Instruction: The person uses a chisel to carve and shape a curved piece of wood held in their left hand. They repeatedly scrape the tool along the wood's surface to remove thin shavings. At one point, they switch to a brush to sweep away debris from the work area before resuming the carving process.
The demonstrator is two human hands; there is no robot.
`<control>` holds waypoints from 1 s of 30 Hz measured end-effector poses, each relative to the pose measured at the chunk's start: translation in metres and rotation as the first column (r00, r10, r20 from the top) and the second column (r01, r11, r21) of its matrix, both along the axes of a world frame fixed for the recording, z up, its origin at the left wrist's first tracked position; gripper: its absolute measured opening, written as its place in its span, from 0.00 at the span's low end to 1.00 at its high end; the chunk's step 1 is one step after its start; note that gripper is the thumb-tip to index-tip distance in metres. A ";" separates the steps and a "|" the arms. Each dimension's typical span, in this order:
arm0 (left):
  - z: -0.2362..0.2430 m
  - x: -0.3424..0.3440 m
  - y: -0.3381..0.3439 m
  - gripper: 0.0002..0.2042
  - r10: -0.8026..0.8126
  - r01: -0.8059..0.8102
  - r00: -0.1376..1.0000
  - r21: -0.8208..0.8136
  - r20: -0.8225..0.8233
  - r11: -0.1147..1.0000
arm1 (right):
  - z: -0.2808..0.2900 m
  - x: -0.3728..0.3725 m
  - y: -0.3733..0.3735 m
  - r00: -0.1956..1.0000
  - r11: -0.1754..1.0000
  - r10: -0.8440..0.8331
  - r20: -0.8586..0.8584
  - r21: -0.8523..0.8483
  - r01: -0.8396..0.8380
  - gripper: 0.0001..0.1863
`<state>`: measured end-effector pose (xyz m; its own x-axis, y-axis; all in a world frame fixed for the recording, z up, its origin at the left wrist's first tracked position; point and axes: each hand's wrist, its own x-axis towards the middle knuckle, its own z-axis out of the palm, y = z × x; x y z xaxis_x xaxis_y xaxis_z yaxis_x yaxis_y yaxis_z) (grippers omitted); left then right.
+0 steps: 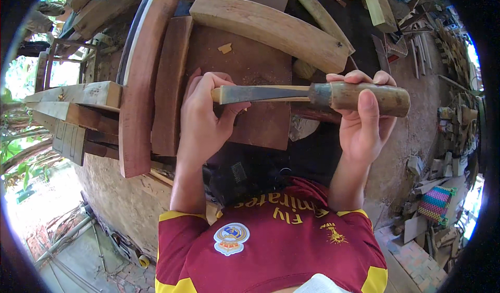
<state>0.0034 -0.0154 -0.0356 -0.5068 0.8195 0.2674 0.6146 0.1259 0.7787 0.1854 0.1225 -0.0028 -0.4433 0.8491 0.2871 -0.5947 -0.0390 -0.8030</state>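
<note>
A chisel [265,94] with a dark metal blade lies level across the middle of the head view, its thick brown wooden handle to the right. My right hand [362,129] is closed round that handle, thumb on the near side and fingertips over the far side. At the blade's left end my left hand [202,108] has its fingers curled together. A pale wood strip [215,95] shows along and behind the blade, its end between my left fingers; the blade hides most of it. Below the tool lies a brown board [260,129] with dust and shavings.
Left of the board stand a long reddish curved plank [143,84] and a darker plank [172,84]. A thick pale curved timber [271,27] lies beyond. Wooden beams [83,95] jut out at far left. Scrap wood and a woven multicoloured bag [436,204] lie at right.
</note>
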 end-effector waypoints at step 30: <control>0.006 0.000 0.001 0.09 0.075 -0.082 0.989 0.043 0.127 0.996 | 0.005 0.015 0.015 0.999 0.998 -0.019 0.038 -0.051 0.020 0.13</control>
<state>0.0034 -0.0144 -0.0300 -0.6010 0.7636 0.2363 0.5018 0.1303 0.8551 0.2003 0.1374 0.0023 -0.4362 0.8709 0.2264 -0.5652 -0.0695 -0.8220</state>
